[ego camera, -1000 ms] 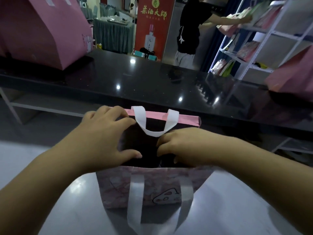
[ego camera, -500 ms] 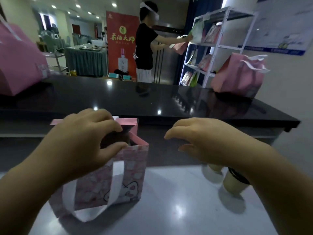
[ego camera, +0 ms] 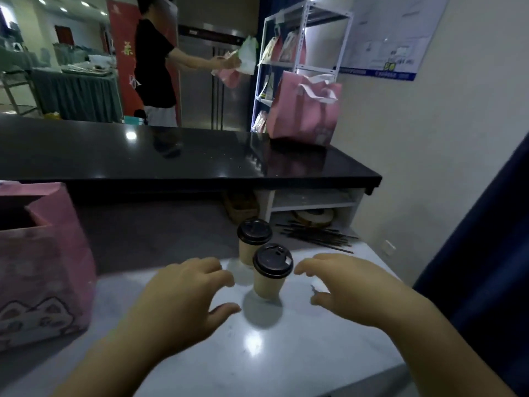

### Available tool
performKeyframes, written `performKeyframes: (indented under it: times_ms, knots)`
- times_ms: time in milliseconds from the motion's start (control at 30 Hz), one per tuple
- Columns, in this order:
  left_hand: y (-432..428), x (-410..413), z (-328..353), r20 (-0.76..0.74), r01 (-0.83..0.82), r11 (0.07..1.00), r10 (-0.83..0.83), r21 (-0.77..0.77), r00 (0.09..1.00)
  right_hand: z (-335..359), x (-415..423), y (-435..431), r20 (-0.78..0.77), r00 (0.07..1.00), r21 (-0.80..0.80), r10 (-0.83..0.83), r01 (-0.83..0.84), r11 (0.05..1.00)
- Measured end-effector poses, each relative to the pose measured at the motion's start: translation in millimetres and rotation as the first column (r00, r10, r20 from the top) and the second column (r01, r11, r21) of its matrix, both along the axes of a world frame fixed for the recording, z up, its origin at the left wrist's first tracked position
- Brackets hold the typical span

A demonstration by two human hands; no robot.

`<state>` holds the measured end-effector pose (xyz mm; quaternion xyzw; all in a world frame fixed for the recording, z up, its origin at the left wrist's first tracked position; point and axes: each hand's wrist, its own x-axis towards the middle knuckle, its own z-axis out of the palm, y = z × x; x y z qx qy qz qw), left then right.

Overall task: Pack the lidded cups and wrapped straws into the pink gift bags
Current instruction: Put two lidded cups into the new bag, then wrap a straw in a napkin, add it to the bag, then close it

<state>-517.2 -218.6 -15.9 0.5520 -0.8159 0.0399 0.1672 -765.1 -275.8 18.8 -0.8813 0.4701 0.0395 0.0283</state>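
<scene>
Two tan paper cups with black lids stand on the white table: the near cup (ego camera: 270,275) and a far cup (ego camera: 252,239) just behind it. My left hand (ego camera: 183,302) hovers open to the left of the near cup, my right hand (ego camera: 349,285) open to its right; neither touches it. An open pink gift bag (ego camera: 45,265) with a cat drawing stands at the left. Dark wrapped straws (ego camera: 317,236) lie in a pile behind the cups.
A black counter (ego camera: 183,156) runs across behind the table, with another pink gift bag (ego camera: 305,108) on its right end. A person in black (ego camera: 154,64) handles bags at a white shelf rack (ego camera: 289,53). A dark blue curtain (ego camera: 481,270) hangs at right.
Both hands left the open pink bag and moved right to either side of the near cup. The view swung right, so the bag now sits at the left edge.
</scene>
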Motion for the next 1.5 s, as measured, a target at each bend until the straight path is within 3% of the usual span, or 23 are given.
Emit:
performKeyframes:
  times_ms: [300,633,867,1133,1200,1500]
  knots:
    - [-65.3,-104.1,-19.9,-0.043,0.169,0.983,-0.166,0.068,0.985,-40.1,-96.8,-36.4,0.023,0.968,0.078,-0.250,0.248,0.966]
    - [-152.9,-180.8,-65.9,-0.146,0.291,0.938,-0.267,0.186,0.953,-97.8,-159.6,-99.2,0.092,0.864,0.064,-0.495,0.491,0.869]
    - [-196.0,-221.8,-123.3,-0.153,0.182,0.929,-0.138,0.322,0.978,-148.1,-185.1,-149.5,0.135,0.859,0.172,-0.494,0.471,0.865]
    - [-197.7,-252.1,-162.5,-0.129,-0.023,0.914,0.082,0.405,0.988,-190.3,-198.3,-195.3,0.226,0.903,0.285,-0.366,0.298,0.911]
    - [-195.4,-255.4,-165.6,-0.183,-0.049,0.912,0.135,0.408,0.974,-194.9,-198.4,-202.1,0.245,0.908,0.298,-0.341,0.264,0.917]
    - [-186.4,-265.2,-172.8,-0.351,-0.187,0.890,0.347,0.417,0.869,-200.7,-199.2,-220.1,0.462,0.768,0.417,-0.445,0.255,0.873]
